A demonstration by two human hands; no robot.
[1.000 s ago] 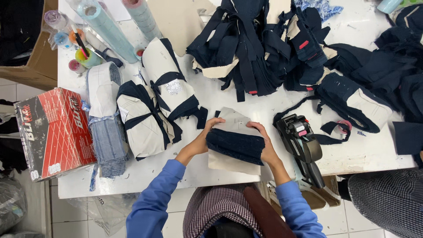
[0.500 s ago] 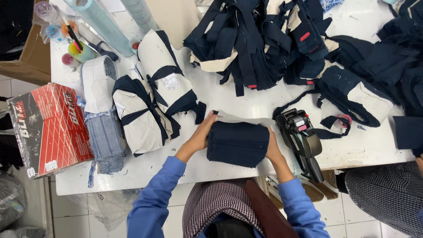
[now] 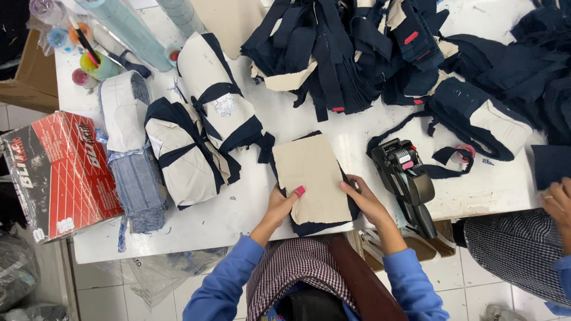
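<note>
Fingers of my left hand and right hand lie flat, pinning the beige card over a navy fabric stack at the table's near edge. Red box overhangs left; a green cup holds pens.
</note>
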